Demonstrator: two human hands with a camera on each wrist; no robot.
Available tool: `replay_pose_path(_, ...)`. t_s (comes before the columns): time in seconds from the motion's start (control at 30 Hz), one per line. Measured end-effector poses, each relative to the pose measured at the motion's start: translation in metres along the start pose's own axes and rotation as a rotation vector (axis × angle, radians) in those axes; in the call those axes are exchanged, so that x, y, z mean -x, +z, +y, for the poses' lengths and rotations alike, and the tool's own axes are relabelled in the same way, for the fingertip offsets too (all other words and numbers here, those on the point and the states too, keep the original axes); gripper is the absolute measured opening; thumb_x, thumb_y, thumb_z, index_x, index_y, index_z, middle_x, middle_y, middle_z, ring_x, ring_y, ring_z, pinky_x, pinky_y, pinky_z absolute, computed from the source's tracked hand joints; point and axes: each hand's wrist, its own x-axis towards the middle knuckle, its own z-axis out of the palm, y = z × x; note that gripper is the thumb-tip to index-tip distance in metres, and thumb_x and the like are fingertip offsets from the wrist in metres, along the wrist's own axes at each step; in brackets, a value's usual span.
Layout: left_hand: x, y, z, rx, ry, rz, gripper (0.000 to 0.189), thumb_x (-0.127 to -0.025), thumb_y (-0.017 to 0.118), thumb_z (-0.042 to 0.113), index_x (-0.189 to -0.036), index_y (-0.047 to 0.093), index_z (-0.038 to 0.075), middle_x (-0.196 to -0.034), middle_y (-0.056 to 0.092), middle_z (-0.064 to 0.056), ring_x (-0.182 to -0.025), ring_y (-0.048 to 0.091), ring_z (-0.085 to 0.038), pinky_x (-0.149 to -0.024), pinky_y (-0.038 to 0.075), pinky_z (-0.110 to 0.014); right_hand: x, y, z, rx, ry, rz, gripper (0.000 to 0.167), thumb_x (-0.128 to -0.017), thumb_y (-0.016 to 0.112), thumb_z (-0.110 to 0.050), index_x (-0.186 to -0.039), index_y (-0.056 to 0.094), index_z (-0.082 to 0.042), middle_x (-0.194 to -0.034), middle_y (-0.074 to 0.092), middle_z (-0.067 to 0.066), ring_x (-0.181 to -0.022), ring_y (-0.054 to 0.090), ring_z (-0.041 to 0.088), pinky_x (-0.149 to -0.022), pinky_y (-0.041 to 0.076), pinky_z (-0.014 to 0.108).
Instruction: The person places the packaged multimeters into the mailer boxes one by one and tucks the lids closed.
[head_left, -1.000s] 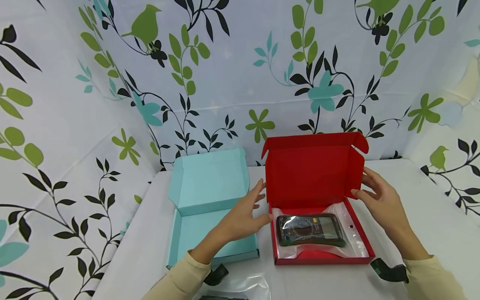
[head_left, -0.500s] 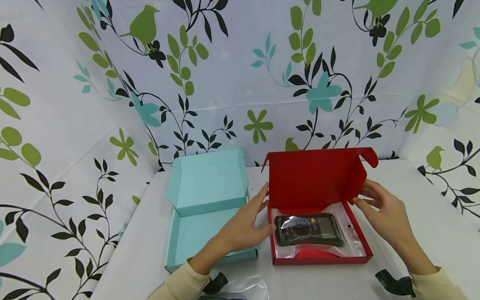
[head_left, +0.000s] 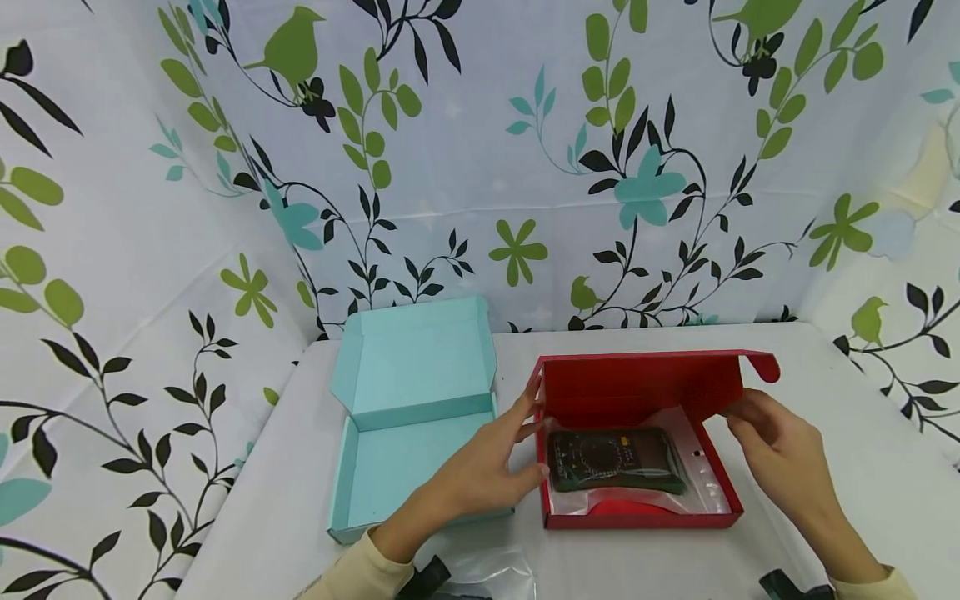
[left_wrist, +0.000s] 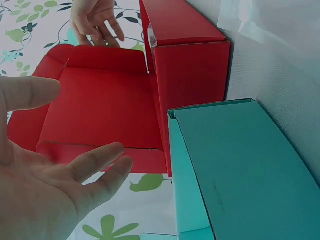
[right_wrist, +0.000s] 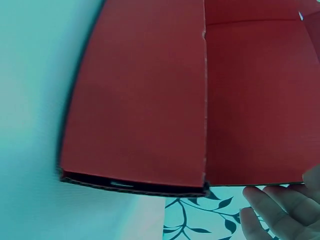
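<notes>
A red cardboard mailer box (head_left: 637,522) stands on the table with its lid (head_left: 622,379) tilted forward, partly over the inside. A dark multimeter (head_left: 615,460) in a clear plastic bag (head_left: 708,483) lies within. My left hand (head_left: 487,458) is beside the box's left wall, its fingers spread at the lid's left edge and its thumb near the wall. In the left wrist view that palm faces the red lid, nothing held. My right hand (head_left: 783,454) has its fingertips against the lid's right side flap; in the right wrist view its loose fingers (right_wrist: 280,205) meet the lid's edge.
A light blue box (head_left: 423,417) stands open just left of the red one, partly behind my left forearm. At the front edge lies a clear plastic bag (head_left: 498,575) with something dark in it. A patterned curtain (head_left: 450,167) hangs behind the table.
The red lid has swung forward and down from nearly upright. My right hand has moved along with its flap, slightly right and lower. My left hand has stayed by the box's left side.
</notes>
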Motion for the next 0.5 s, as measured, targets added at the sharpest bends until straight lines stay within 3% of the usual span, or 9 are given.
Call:
replay_pose_path(0.17, 0.006, -0.001, 0.001, -0.056, -0.099, -0.007, 0.099, -0.093, 0.066, 0.011, -0.168, 0.002, 0.023, -0.159, 0.043, -0.002, -0.138, 0.051, -0.02, -0.11, 0.042, -0.047, 0.005, 0.002, 0.003, -0.003, 0.032, 0.013, 0.032, -0.105, 0.056, -0.007, -0.135, 0.062, 0.004, -0.119, 0.07, 0.026, -0.092, 0.063, -0.009, -0.075, 0.043, 0.004)
replay_pose_path(0.3, 0.01, -0.002, -0.001, -0.095, -0.108, -0.014, 0.099, -0.093, 0.066, 0.017, -0.168, 0.002, 0.025, -0.156, 0.048, 0.0, -0.137, 0.052, -0.021, -0.107, 0.045, -0.051, 0.01, 0.002, 0.006, -0.014, 0.06, 0.009, 0.033, -0.106, 0.053, -0.006, -0.135, 0.061, 0.005, -0.12, 0.069, 0.027, -0.09, 0.068, 0.0, -0.075, 0.043, 0.004)
replay_pose_path(0.5, 0.014, -0.002, 0.002, -0.139, -0.149, -0.01, 0.095, -0.095, 0.065, 0.022, -0.168, 0.006, 0.027, -0.154, 0.05, 0.003, -0.139, 0.05, -0.019, -0.104, 0.047, -0.054, 0.019, 0.002, 0.011, 0.004, 0.054, 0.044, 0.03, -0.103, 0.058, -0.004, -0.131, 0.065, 0.007, -0.113, 0.071, 0.029, -0.09, 0.05, -0.022, -0.071, 0.042, 0.003)
